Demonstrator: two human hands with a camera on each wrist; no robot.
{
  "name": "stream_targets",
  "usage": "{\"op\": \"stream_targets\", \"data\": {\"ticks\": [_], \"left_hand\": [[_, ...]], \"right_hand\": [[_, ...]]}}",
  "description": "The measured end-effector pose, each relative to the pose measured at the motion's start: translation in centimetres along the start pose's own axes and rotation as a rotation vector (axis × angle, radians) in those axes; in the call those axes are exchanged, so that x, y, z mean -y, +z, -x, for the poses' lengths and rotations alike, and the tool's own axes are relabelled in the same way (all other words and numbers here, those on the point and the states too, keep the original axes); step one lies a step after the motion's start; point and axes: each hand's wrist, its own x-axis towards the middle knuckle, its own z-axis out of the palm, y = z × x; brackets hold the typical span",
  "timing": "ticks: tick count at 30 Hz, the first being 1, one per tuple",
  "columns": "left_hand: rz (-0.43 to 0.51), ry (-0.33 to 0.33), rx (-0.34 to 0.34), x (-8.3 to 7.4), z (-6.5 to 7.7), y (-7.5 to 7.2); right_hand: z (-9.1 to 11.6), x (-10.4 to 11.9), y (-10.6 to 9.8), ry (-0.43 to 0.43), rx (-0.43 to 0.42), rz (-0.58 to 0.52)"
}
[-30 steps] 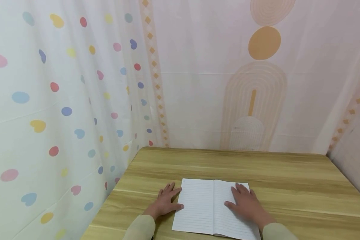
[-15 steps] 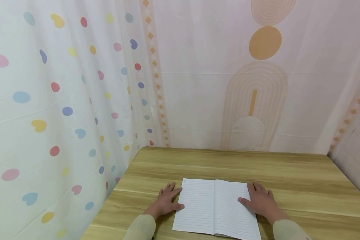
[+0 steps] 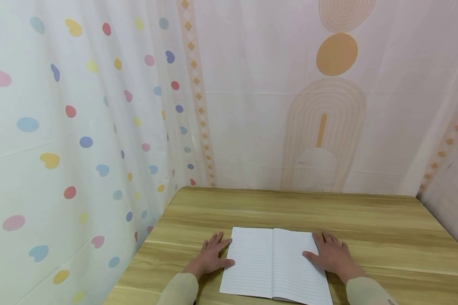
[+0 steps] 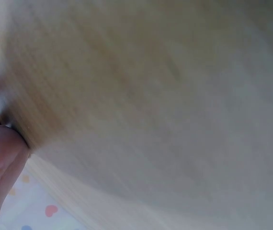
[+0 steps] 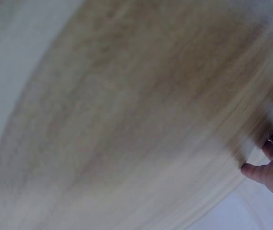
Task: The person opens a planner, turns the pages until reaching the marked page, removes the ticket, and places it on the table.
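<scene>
Can count one notebook (image 3: 272, 266), lying open and flat on one wood-grain table (image 3: 252, 207), low in the head view, with two ruled pages facing up: a left page (image 3: 248, 262) and a right page (image 3: 297, 271). Can count two bare hands, one at each side. At the left edge, the left hand (image 3: 210, 254), with straight, spread fingers, grasping nothing, with thumb on the left page and one fingertip touching its margin. At the right edge, the right hand (image 3: 331, 254), likewise spread and relaxed, with thumb on the right page and other fingers about its outer edge. Can also count two pale sleeves and two printed hangings: a dotted curtain (image 3: 91, 140) at left, an arch-printed curtain (image 3: 248, 127) behind. Only in the head view: the whole notebook, fold included, between both hands. In the left wrist view: part of the left hand beside blurred wood grain, too cut off to tell finger pose. In the right wrist view: fingertips seen low from the side, down against the table.
</scene>
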Motion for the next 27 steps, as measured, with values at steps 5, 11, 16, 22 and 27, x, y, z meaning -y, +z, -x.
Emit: {"op": "stream_targets", "data": {"ticks": [5,11,16,22,27], "left_hand": [[0.006,0.005,0.000,0.05,0.00,0.03],[0.002,0.008,-0.006,0.22,-0.02,0.08],[0.003,0.016,-0.007,0.17,0.00,0.01],[0.005,0.017,-0.004,0.05,0.08,-0.04],[0.002,0.014,-0.002,0.07,0.09,-0.03]], "right_hand": [[-0.13,-0.12,0.15,0.002,0.007,0.009],[-0.15,-0.08,0.27,0.004,-0.002,0.018],[0.03,0.06,0.22,0.004,-0.012,0.008],[0.28,0.33,-0.01,-0.009,-0.032,-0.022],[0.40,0.44,0.28,-0.053,-0.091,-0.056]]}}
